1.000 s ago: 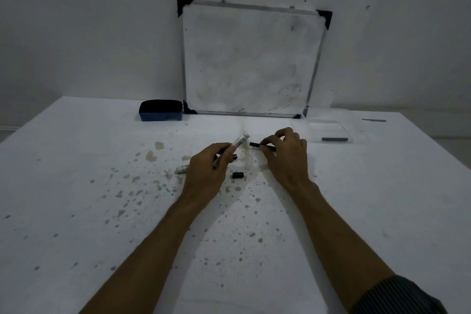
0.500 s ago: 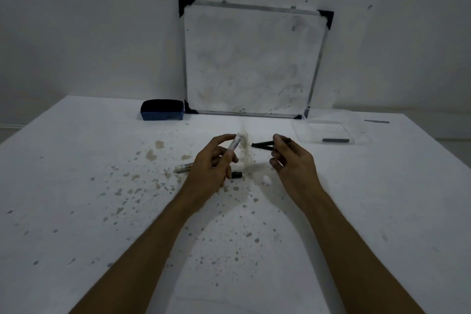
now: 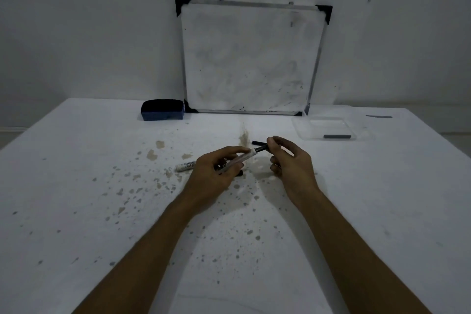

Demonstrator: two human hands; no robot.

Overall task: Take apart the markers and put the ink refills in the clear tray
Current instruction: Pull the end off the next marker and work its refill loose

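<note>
We grip the marker barrel in our left hand; our right hand pinches its black refill toward two o'clock.

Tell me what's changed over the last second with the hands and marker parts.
The right hand brought its dark piece back against the marker barrel in the left hand; they had been apart. Both kept their grips. Second marker, clear tray and its refill unmoved.

Whiteboard, smudged, black corner caps, stands on the desk leaning against the wall. Dark blue eraser lies just left of its lower corner. Desk surface white, speckled with grey and brown stains.
</note>
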